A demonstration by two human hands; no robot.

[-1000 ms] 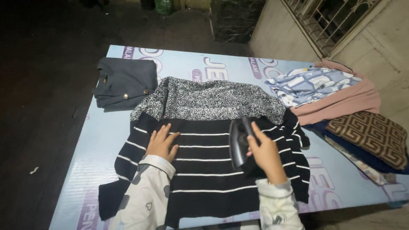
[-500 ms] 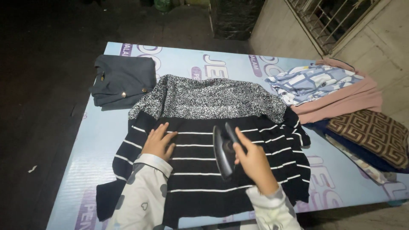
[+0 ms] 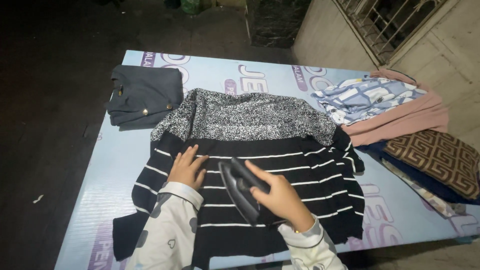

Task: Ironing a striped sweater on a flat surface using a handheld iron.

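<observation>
- While the sweater [image 3: 250,175] lies flat on the table [image 3: 120,155], black with white stripes below and speckled grey across the top, the iron [image 3: 240,189] rests on its lower middle.
- Right hand [image 3: 281,197]: fingers closed around the iron's dark handle, nose of the iron pointing toward the left hand.
- Left hand [image 3: 187,167]: flat on the sweater just beside the iron, fingers spread, gripping nothing, pinning the knit.
- Iron, handling: likely hard, fairly heavy, hot on the sole; best taken by the top handle only.
- Sweater, handling: soft, limp, light; it probably bunches under a sliding iron, so a flat palm near the iron keeps it smooth.
- Folded grey garment [image 3: 145,95] with small gold buttons: far left of the table, near the sweater's shoulder.
- Blue-and-white patterned cloth [image 3: 365,97] on a pink garment [image 3: 400,120]: far right.
- Brown patterned folded cloth [image 3: 435,160] over dark blue fabric: right edge.
- Change against the earlier frames: the iron has travelled from the sweater's right side leftward to the middle, close to the left hand; the left hand has stayed put.
</observation>
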